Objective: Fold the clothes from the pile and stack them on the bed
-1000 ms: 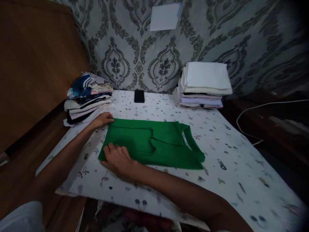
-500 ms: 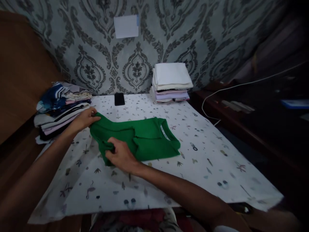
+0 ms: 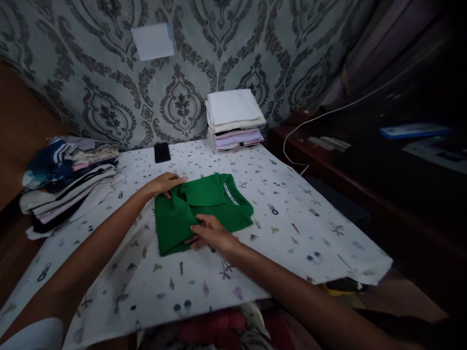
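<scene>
A green shirt (image 3: pixel 207 191) lies partly folded on the table, its collar and white neck label pointing right. At its far left edge, my left hand (image 3: pixel 166 183) is closed on the cloth, with the fingers over the fold and the thumb lower down. My right hand (image 3: pixel 215 234) grips the near edge of the folded-over layer, its fingertips partly hidden against the fabric. Between the two hands the turned-over part bulges up slightly and is not flat.
A patterned white cloth covers the table (image 3: pixel 292 248). Folded clothes form one pile (image 3: pixel 73 180) at the left and another pile (image 3: pixel 235 116) at the back. A black phone (image 3: pixel 162 152) lies near the wall. A white cable (image 3: pixel 346 104) hangs at the right.
The shirt's left end has been folded over rightward, making it shorter. Both hands moved right with the cloth. The camera view has turned to the right.
</scene>
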The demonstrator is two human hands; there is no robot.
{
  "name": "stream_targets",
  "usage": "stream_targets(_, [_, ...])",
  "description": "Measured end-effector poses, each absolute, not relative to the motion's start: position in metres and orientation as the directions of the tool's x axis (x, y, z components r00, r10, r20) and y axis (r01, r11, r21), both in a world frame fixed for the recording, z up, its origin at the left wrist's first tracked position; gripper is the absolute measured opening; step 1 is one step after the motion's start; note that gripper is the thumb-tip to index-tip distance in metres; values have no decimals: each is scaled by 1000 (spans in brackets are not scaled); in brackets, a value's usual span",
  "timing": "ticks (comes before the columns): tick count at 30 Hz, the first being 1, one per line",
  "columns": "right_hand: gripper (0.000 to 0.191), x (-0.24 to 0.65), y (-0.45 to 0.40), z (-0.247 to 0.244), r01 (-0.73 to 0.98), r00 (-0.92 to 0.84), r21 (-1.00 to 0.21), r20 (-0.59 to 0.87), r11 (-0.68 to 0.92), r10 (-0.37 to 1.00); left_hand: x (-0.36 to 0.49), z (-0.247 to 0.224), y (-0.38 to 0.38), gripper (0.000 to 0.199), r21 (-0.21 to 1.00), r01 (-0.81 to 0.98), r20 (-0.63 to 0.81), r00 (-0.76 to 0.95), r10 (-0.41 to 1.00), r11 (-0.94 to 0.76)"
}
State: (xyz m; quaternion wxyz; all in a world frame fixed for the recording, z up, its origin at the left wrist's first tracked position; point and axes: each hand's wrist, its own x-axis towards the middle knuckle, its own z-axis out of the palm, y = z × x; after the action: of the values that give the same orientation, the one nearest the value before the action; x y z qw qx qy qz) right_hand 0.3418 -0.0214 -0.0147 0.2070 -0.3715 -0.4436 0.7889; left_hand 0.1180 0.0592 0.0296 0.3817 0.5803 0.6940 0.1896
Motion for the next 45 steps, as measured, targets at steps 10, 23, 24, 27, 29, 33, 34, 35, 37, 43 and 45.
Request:
stream_targets(10, [27,339,-20,-20,10,-668,-896,-337,-445,664,87,16,74,42,678,717,-160,361,919,-163])
stream_targets(23, [22,345,-35,-16,85,-667,-995,-100,-58,738,86,21,79,40,806,590,-217,222,950,46])
stream_targets(24, [24,345,-33,-18,84,-667,-992,-125,-92,735,88,19,81,40,780,625,-211,202,956,40])
stream_targets(27, [31,343,-29,-26,58,-664,-976,-194,-209,722,90,18,84,41,740,673,-191,174,966,25])
stream_targets(29, [32,342,-26,-29,40,-667,-965,-220,-260,712,89,22,81,43,751,660,-198,185,963,28])
stream_targets(33, [25,340,-25,-28,52,-648,-945,-277,-322,710,89,30,70,45,801,593,-277,258,925,74])
stream_targets(34, [25,340,-25,-27,54,-648,-942,-285,-331,706,90,30,68,46,818,566,-296,265,918,101])
stream_targets(35, [27,340,-26,-26,55,-656,-941,-285,-333,699,91,30,66,46,834,537,-305,260,916,125])
stream_targets(37, [33,341,-25,-24,58,-674,-945,-274,-321,686,94,26,67,44,843,520,-294,230,928,138])
stream_targets(43, [42,346,-22,-20,205,-680,-947,-319,-246,661,108,12,68,28,433,897,-88,143,986,-92])
stream_targets(45, [41,348,-22,-17,247,-693,-949,-315,-196,649,113,11,61,30,286,952,5,112,994,-108])
